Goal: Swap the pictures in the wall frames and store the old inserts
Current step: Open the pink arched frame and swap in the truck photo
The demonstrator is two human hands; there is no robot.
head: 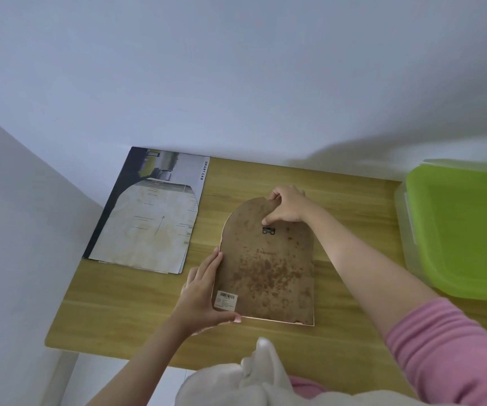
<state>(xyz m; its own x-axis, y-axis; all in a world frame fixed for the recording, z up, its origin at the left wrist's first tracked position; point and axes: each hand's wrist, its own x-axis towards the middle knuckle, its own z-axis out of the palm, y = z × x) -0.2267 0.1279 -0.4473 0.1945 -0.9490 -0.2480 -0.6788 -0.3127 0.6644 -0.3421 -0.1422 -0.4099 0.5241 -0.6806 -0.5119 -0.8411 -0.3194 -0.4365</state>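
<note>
— Frame (265,268), arched, face down mid-table (119,317), stained backing up; laid flat for getting at the back.

— Hands?

— Left hand (204,294): fingers straight and together along left edge, thumb under bottom edge, steadying. Right hand (287,205): fingers curled over top, thumb pressing backing above hanger (268,230), likely prising it out.

— Elsewhere?

— Prints (148,218) stacked far left. Green-lidded box (464,230) right, probably for old inserts.

Light wooden table (353,194) in wall corner: arched brown stained frame back (268,268) face-down mid-table, printed picture sheets (148,218) far left, green-lidded clear plastic box (464,230) right.
</note>
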